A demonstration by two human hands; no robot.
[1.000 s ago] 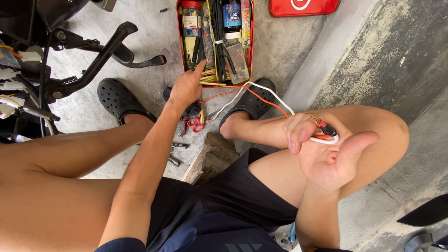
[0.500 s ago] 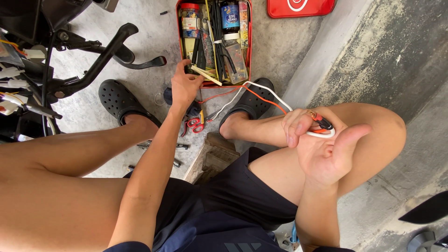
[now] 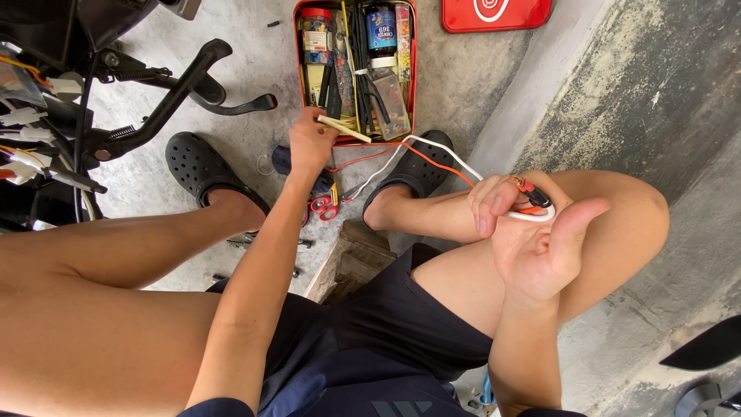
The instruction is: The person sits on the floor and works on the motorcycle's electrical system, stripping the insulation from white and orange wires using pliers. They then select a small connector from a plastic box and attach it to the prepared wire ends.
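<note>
A pale stick-like piece (image 3: 345, 129) is pinched in the left hand (image 3: 310, 145) at the near rim of the red toolbox (image 3: 296, 69), just lifted out. The right hand (image 3: 527, 232) curls around white and orange wires (image 3: 432, 157) over the knee; their ends look unjoined.

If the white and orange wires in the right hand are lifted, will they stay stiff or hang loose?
Probably loose: the wires sag in curves from the right hand toward the red toolbox. They look thin, so likely light. Their far ends lie near the scissors and left hand, so they might snag.
</note>
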